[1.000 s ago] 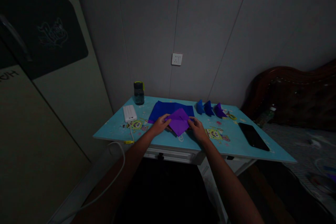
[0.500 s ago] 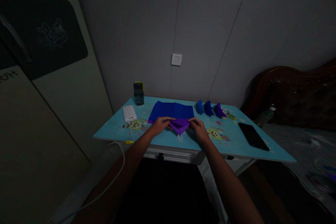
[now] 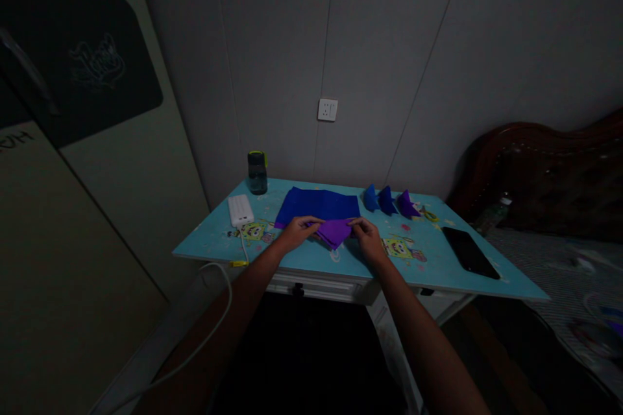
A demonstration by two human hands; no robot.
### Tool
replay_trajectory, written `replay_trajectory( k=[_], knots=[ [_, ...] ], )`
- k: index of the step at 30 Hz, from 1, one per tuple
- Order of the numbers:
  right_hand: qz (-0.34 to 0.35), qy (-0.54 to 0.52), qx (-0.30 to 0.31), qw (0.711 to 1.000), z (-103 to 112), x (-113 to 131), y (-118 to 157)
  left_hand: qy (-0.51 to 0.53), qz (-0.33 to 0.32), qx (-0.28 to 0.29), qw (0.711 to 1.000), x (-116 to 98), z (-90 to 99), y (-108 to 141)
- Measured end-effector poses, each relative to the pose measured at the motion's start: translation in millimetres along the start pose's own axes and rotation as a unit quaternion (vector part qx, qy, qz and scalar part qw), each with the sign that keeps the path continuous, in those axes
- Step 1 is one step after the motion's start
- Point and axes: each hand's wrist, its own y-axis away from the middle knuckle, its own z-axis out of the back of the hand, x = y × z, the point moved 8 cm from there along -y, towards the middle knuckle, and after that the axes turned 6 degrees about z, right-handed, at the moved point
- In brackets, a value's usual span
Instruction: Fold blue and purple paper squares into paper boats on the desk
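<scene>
A folded piece of purple paper is held between my two hands, its point directed down toward me. My left hand pinches its left corner, and my right hand pinches the right corner. Just behind lie flat blue sheets of paper, with a purple edge showing at the lower left. To the right stand three folded paper boats: a lighter blue one, a dark blue one and a purple one.
On the light blue table stand a water bottle and a white power bank with a cable trailing past my left arm. Yellow-handled scissors lie beyond the boats, and a black tablet rests near the right edge.
The opening in the purple paper's front has closed, and its layers now lie flatter together. Both hands keep nearly the same place and grip.
</scene>
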Motion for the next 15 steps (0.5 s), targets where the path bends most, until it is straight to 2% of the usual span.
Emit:
replay_trajectory(
  k=[8,15],
  knots=[
    [0.003,0.017,-0.012,1.000,0,7,2,-0.016,0.001,0.000,1.000,12,2.5,-7],
    [0.018,0.062,0.001,0.998,3,8,0,-0.031,0.002,0.020,0.999,13,-2.5,-5]
  ],
)
